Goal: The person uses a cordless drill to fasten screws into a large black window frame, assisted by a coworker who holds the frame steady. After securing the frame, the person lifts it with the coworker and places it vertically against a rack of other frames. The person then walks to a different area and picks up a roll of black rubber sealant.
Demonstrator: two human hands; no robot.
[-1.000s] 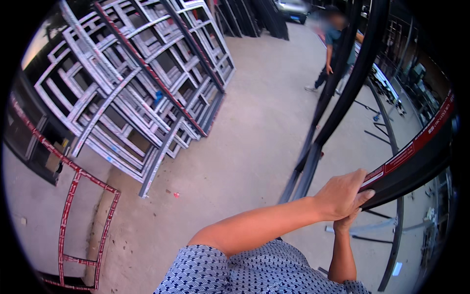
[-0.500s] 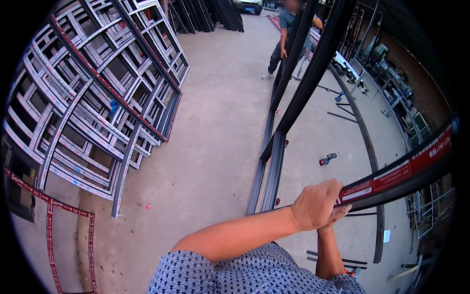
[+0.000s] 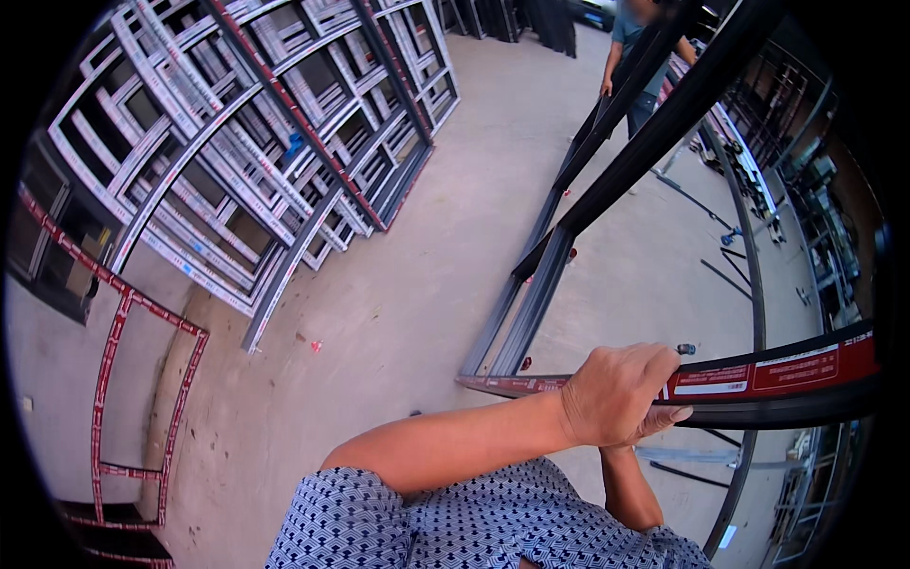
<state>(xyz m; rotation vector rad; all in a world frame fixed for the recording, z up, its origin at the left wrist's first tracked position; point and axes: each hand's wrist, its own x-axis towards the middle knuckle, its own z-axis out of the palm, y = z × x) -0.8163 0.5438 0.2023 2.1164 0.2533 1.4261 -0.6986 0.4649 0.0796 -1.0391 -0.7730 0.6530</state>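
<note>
A large dark metal frame, with red printed film along its near bar, stands tilted in front of me and runs off to the far right. My left hand is closed around that near bar, knuckles up. Below it, my right forearm rises to the same bar; the right hand is mostly hidden behind the left, so its fingers cannot be made out. Farther along the frame, a person in a grey-green shirt stands with one hand at its far side.
White-wrapped window frames lean in a stack on the left. Red-wrapped frames stand at the lower left. A cordless drill lies on the floor, partly hidden behind the near bar. Dark strips and racks lie to the right.
The view has turned, so the leaning stack sits farther right and higher. The frame's near bar now slopes less, and its red-filmed lower corner has come into view. My left hand keeps its hold.
</note>
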